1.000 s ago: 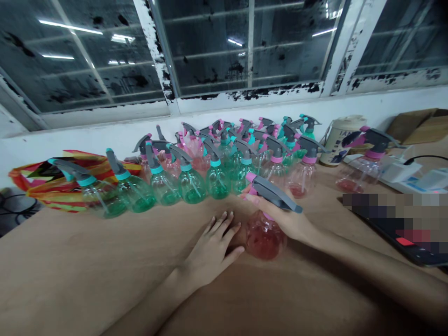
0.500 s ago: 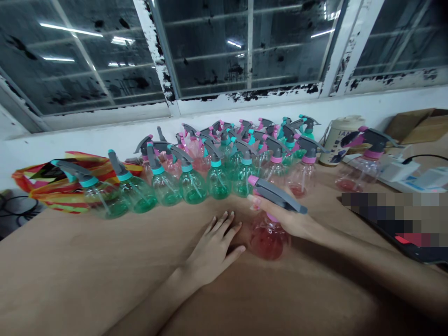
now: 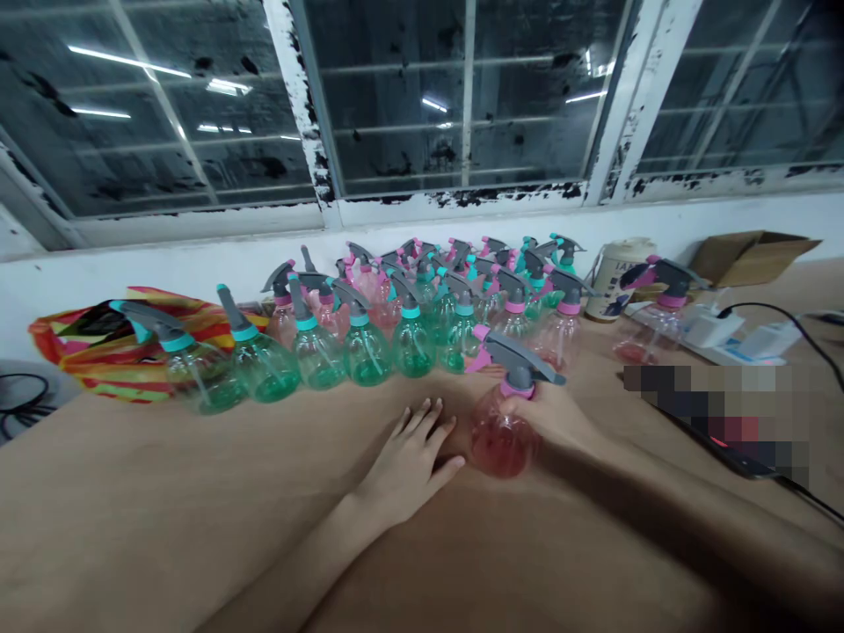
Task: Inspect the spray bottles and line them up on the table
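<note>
My right hand grips a clear pink spray bottle from its right side, around the neck and shoulder, with the thumb across the front. The bottle has a grey and pink trigger head tipped toward the left and holds red liquid. To its left, my left hand lies flat on the table, fingers spread, touching no bottle. Behind both hands stands a row of spray bottles: green ones with teal collars, such as a green spray bottle, and pink ones, such as a pink spray bottle.
More spray bottles crowd toward the wall under the windows. An orange patterned bag lies at left. On the right are another pink spray bottle, a beige cup, a cardboard box, a white power strip with chargers and a phone.
My right hand has slid down from the trigger head to the neck and shoulder of the pink spray bottle. My left hand stays flat. The view has turned slightly right.
</note>
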`<move>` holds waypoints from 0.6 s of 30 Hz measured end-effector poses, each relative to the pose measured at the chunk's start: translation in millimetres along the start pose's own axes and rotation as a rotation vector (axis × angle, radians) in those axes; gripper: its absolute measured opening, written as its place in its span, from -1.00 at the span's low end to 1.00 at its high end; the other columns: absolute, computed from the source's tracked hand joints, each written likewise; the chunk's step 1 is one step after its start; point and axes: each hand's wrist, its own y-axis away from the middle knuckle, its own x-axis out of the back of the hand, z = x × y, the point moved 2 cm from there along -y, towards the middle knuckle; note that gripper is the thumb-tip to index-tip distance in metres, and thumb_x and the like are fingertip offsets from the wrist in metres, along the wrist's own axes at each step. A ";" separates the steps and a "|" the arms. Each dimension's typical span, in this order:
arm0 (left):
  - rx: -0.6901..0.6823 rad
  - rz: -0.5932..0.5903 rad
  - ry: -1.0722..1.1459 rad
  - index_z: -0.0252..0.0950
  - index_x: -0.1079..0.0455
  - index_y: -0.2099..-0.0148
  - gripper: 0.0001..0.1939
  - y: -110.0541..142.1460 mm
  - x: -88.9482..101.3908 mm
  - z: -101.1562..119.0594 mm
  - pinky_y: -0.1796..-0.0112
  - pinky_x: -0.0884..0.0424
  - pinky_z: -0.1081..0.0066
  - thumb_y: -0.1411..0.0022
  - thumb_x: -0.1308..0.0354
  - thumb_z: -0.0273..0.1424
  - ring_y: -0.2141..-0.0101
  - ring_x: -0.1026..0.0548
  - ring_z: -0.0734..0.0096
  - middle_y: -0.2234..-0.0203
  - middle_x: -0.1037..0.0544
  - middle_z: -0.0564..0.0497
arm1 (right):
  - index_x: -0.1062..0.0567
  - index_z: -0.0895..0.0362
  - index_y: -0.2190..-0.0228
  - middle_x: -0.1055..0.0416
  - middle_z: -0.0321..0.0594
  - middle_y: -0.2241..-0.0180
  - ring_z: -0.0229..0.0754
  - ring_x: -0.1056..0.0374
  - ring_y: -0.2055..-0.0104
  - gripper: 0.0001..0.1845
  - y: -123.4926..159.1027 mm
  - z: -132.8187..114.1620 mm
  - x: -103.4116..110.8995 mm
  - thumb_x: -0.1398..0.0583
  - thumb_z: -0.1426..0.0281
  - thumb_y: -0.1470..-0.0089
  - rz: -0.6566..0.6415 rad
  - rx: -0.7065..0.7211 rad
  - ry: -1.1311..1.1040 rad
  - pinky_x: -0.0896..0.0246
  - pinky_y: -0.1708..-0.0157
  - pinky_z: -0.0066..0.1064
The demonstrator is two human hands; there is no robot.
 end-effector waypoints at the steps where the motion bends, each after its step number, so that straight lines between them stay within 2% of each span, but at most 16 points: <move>1: 0.000 -0.002 0.000 -0.36 -0.18 -0.21 -0.45 0.0 0.5 0.3 -0.16 -0.05 0.07 -0.36 0.14 -0.09 -0.22 -0.06 0.11 -0.21 -0.17 -0.18 | -0.46 0.01 0.28 -0.46 -0.26 0.42 -0.06 -0.38 0.34 -0.69 2.1 0.2 1.8 -0.25 0.14 0.08 0.010 -0.001 0.001 -0.31 0.30 -0.16; 5: -0.004 0.011 0.006 -0.36 -0.20 -0.20 -0.46 0.0 1.8 0.5 -0.15 -0.06 0.07 -0.36 0.13 -0.10 -0.22 -0.07 0.11 -0.20 -0.20 -0.17 | -0.41 0.02 0.15 -0.48 -0.20 0.22 0.01 -0.37 0.10 -0.59 12.3 -8.3 10.0 -0.28 0.22 0.08 -0.003 -0.007 0.000 -0.23 0.07 -0.08; 7: -0.004 0.022 0.002 -0.36 -0.20 -0.20 -0.46 0.0 1.7 0.3 -0.15 -0.07 0.07 -0.36 0.13 -0.10 -0.21 -0.08 0.11 -0.20 -0.20 -0.17 | -0.44 0.05 0.14 -0.49 -0.16 0.17 0.03 -0.36 0.05 -0.58 18.3 -15.1 13.5 -0.30 0.22 0.08 -0.006 -0.039 0.054 -0.18 0.01 -0.05; 13: -0.015 0.006 -0.035 -0.38 -0.18 -0.22 -0.45 -1.9 0.5 -0.5 -0.15 -0.06 0.07 -0.36 0.13 -0.11 -0.22 -0.07 0.09 -0.22 -0.14 -0.20 | -0.52 0.11 0.18 -0.53 -0.13 0.19 0.08 -0.40 0.11 -0.61 30.4 -29.9 26.5 -0.25 0.16 0.04 0.004 -0.161 0.198 -0.21 0.07 0.02; 16: -0.013 0.015 -0.043 -0.38 -0.19 -0.21 -0.45 -3.4 -0.8 -3.0 -0.15 -0.06 0.08 -0.36 0.14 -0.11 -0.21 -0.07 0.09 -0.22 -0.14 -0.20 | -0.53 0.10 0.20 -0.53 -0.14 0.18 0.08 -0.41 0.11 -0.64 34.9 -25.5 44.8 -0.25 0.19 0.02 0.017 -0.171 0.216 -0.22 0.07 -0.02; 18: -0.014 0.026 -0.044 -0.37 -0.20 -0.21 -0.45 -4.3 -2.1 -5.1 -0.15 -0.06 0.09 -0.36 0.15 -0.10 -0.22 -0.07 0.10 -0.22 -0.13 -0.20 | -0.53 0.10 0.22 -0.54 -0.15 0.20 0.07 -0.41 0.13 -0.67 38.9 -17.2 64.5 -0.23 0.19 0.01 0.039 -0.181 0.209 -0.25 0.09 -0.07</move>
